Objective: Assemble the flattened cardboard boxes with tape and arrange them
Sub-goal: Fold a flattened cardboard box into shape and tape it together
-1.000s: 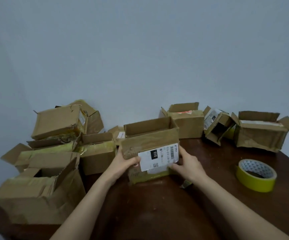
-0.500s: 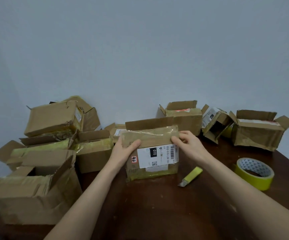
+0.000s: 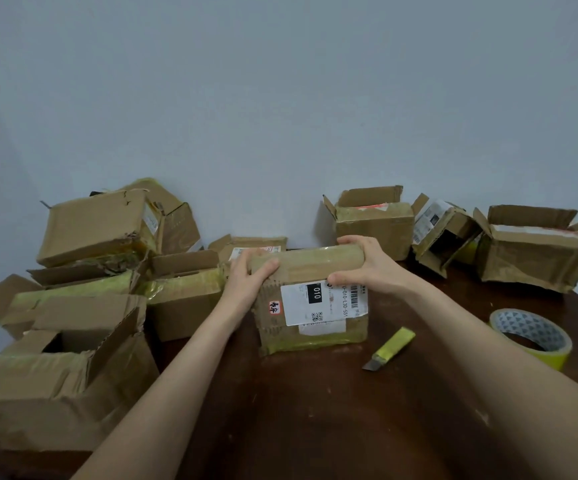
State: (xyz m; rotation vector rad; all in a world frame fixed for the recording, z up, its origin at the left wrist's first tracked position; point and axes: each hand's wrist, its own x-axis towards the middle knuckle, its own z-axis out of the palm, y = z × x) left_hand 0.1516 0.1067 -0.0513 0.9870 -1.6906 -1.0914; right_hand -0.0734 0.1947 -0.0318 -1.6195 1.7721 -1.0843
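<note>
On the surface [image 3: 315,420], the box [image 3: 315,327] stands upright with the left grip [image 3: 249,282] and right grip [image 3: 370,268] clamped on its top corners, the tape [image 3: 543,356] lying well right of the right grip and the knife [image 3: 389,348] just below it.

- Box [image 3: 311,268]: brown cardboard, tan tape on top, yellow-green tape along the bottom edge.
- Label [image 3: 329,306]: white; black block with white "010"; black barcode and QR code.
- Sticker [image 3: 275,307]: red and white.
- Tape roll [image 3: 522,322]: yellow outside, white inside with grey triangles.
- Knife [image 3: 393,346]: yellow handle, grey blade.
- Table [image 3: 315,427]: dark reddish brown.
- Wall [image 3: 280,98]: pale blue-grey.
- Other boxes [image 3: 93,226]: brown, some with yellowish tape.
</note>
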